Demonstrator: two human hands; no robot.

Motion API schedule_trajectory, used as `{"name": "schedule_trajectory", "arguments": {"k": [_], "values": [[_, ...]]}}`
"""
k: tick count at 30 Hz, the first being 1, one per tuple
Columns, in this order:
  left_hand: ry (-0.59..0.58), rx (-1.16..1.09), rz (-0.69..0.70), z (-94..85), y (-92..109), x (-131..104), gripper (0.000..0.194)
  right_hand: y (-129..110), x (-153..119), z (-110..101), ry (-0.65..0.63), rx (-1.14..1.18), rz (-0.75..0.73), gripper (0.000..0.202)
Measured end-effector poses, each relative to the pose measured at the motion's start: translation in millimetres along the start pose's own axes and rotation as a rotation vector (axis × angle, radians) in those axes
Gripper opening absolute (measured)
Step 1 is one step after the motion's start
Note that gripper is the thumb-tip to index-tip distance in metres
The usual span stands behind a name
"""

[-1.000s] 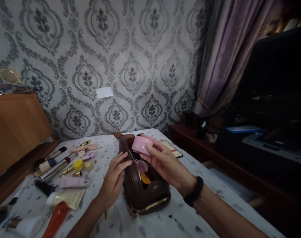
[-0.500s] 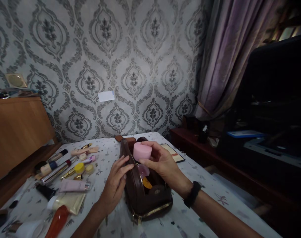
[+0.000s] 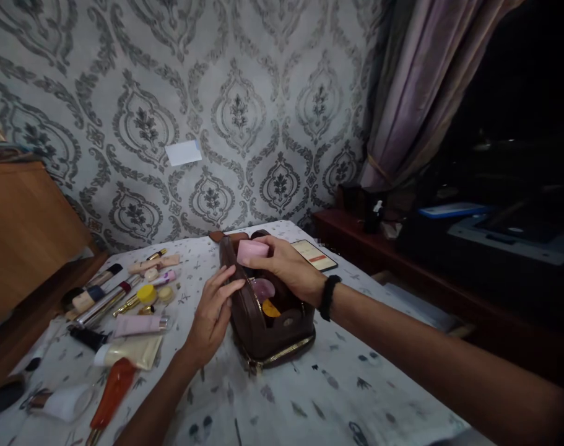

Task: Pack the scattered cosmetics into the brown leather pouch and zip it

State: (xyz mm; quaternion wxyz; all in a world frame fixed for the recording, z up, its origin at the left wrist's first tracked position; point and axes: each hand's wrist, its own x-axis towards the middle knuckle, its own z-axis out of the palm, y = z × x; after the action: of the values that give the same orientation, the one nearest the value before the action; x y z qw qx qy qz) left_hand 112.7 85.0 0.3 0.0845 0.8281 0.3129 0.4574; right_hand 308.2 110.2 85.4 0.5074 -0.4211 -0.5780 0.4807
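A pink round jar (image 3: 252, 251) is pinched between the thumb and fingers of my right hand (image 3: 288, 265), at the far part of the bag's opening. The brown leather bag (image 3: 275, 347) stands unzipped on the bed, its gold zipper undone. Inside it show a clear pinkish round item (image 3: 263, 288) and something orange-yellow (image 3: 270, 308); deeper contents are in the dark. My left hand (image 3: 214, 310) rests against the bag's left side, fingers stretched out and fingertips on the rim. Its thumb is partly hidden.
Left of the bag lie several cosmetics: a pink tube (image 3: 137, 325), a cream tube (image 3: 130, 352), an orange-red item (image 3: 112, 390) and a yellow-lidded jar (image 3: 147, 293). A phone or tablet (image 3: 315, 254) with a lit screen lies behind my right hand. A wooden cabinet (image 3: 26, 217) borders the left.
My right hand has lowered the pink jar toward the far part of the bag's opening. The view has tipped down. My left hand stays on the bag's side.
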Motion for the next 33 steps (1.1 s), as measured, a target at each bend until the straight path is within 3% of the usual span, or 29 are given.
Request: {"name": "schedule_trajectory", "arguments": {"k": [2, 4, 6, 8, 15, 22, 33], "values": [[0.006, 0.003, 0.011, 0.0, 0.2, 0.0, 0.039, 2.9, 4.7, 0.8, 0.076, -0.167, 0.051, 0.044], [0.010, 0.008, 0.024, 0.1, 0.4, 0.2, 0.039, 3.4, 7.9, 2.0, 0.097, -0.487, 0.084, 0.045], [0.016, 0.014, 0.031, 0.2, 0.7, 0.6, 0.040, 1.6, 9.1, 4.2, 0.035, -0.808, 0.108, 0.046], [0.020, 0.018, 0.034, 0.3, 1.2, 1.3, 0.041, -0.9, 8.8, 7.2, -0.058, -0.983, 0.132, 0.047], [0.018, 0.025, 0.043, 0.8, 1.9, 2.4, 0.042, 1.7, 7.5, 16.0, -0.220, -1.163, 0.251, 0.046], [0.018, 0.025, 0.046, 0.9, 1.3, 1.8, 0.040, 14.8, 9.3, 14.6, -0.247, -1.253, 0.319, 0.031], [0.023, 0.031, 0.049, 1.7, 2.7, 2.1, 0.045, 15.5, 10.5, 17.6, -0.216, -1.254, 0.334, 0.033]]}}
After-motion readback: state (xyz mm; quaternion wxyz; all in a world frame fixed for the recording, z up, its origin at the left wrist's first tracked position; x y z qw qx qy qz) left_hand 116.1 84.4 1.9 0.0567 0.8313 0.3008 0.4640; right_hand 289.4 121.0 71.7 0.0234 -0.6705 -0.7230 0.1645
